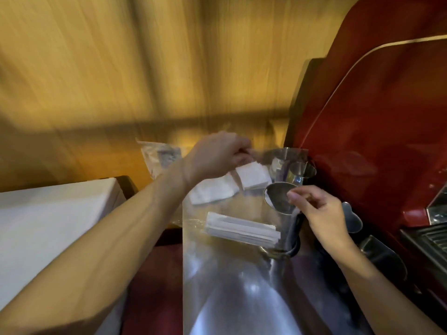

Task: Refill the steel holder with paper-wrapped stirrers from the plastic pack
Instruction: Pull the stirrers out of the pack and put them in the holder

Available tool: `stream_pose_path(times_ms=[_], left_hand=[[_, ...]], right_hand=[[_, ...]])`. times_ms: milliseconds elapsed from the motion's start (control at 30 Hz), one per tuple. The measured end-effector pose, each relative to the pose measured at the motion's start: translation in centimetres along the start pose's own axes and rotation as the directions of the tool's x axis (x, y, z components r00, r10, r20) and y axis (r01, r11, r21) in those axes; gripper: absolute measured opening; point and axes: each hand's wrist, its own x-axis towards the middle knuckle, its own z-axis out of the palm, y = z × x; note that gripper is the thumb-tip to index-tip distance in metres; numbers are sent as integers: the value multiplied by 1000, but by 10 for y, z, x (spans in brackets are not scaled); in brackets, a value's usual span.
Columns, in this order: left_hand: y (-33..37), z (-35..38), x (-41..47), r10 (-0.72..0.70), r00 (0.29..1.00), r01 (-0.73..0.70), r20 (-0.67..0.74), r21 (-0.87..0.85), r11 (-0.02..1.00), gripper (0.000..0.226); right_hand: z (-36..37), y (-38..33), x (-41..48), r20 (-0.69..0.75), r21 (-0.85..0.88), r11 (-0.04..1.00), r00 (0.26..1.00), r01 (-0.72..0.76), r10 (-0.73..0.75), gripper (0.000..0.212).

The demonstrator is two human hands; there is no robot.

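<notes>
The frame is motion-blurred. A large clear plastic pack [217, 274] hangs upright in front of me, with a bundle of paper-wrapped stirrers [242, 232] lying across inside it. My left hand [217, 153] is closed in a pinch at the pack's upper edge. Behind the pack stands the steel holder [278, 197], a cluster of shiny round cups against the red machine. My right hand [319, 213] hovers at the nearest cup's rim, fingers curled and thumb to fingertip. Blur hides whether it grips anything.
Two white napkin stacks [251, 176] [212, 192] lie beside the holder. Another crumpled plastic bag [159, 158] rests against the wooden wall. A white box [48, 226] fills the left. The red coffee machine [362, 117] and its drip tray [430, 238] close off the right.
</notes>
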Motion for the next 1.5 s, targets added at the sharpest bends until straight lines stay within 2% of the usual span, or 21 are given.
stream_pose_path(times_ms=[233,367,467,533,600,700,833,967,1133,1500], left_hand=[[15,-55,33,-8,999,-1,-52,-182,983,14],[30,-78,52,19,999,-27,-49,-170,985,12],[43,-91,64,54,998,-61,-40,-202,978,13],[50,-100,69,79,996,-87,-44,-211,974,15],[53,-109,74,99,993,-112,-70,-216,970,18],[57,-118,81,133,982,-158,-133,-201,967,20],[58,-120,90,164,962,-215,-217,-237,947,21],[57,-113,98,159,968,-211,-194,-287,934,15],[63,-106,109,174,968,-228,-181,-344,911,12],[96,-94,115,227,947,-314,-227,-513,799,11]], right_hand=[[-15,9,-16,-24,64,996,997,-66,68,16],[-23,8,-19,-96,86,992,991,-89,97,20],[-27,5,-20,-113,140,987,989,-76,92,11],[-30,4,-20,-114,162,985,990,-62,81,17],[-33,2,-20,-150,184,981,984,-66,95,20],[-39,-1,-20,-213,192,978,969,-83,125,12],[-46,-7,-22,-284,203,977,950,-71,128,19],[-56,-14,-28,-395,221,975,912,-23,111,20],[-76,-21,-38,-456,147,989,889,29,42,22],[-111,-47,-60,-617,171,980,786,98,30,26]])
